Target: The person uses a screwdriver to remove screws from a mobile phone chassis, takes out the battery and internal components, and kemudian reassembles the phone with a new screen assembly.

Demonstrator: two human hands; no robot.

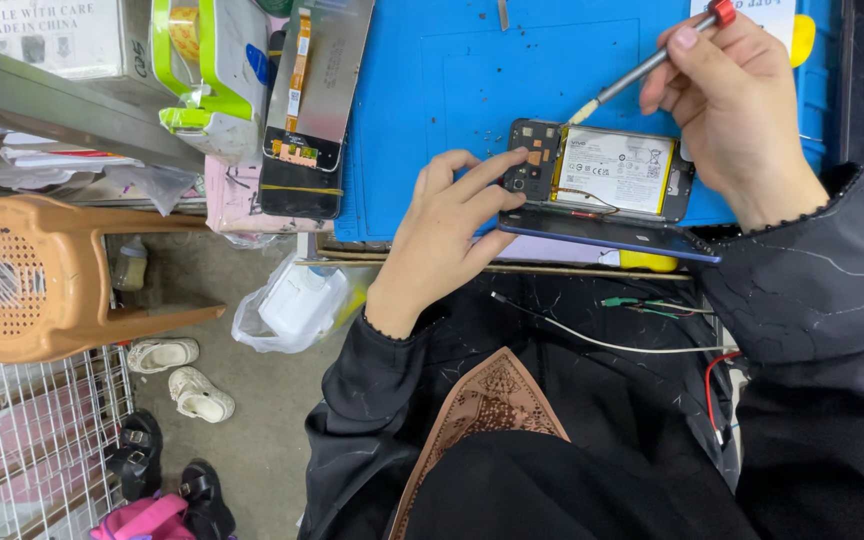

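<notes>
An opened smartphone [602, 175] lies on a blue work mat [452, 100], its white battery and black circuit board exposed. My left hand [447, 230] rests on the phone's left end, fingertips pressing on the board near the camera. My right hand [742, 100] holds a thin grey screwdriver [642, 68] with a red cap; its pale tip touches the phone's upper edge. The phone's dark blue frame overhangs the mat's near edge.
A detached phone screen [302, 110] with an orange flex cable lies at the mat's left. A white-green packet [207, 70] sits beside it. Loose wires [642, 310] hang below the bench. An orange plastic stool [42, 275], shoes [177, 375] and a plastic bag [292, 305] are on the floor.
</notes>
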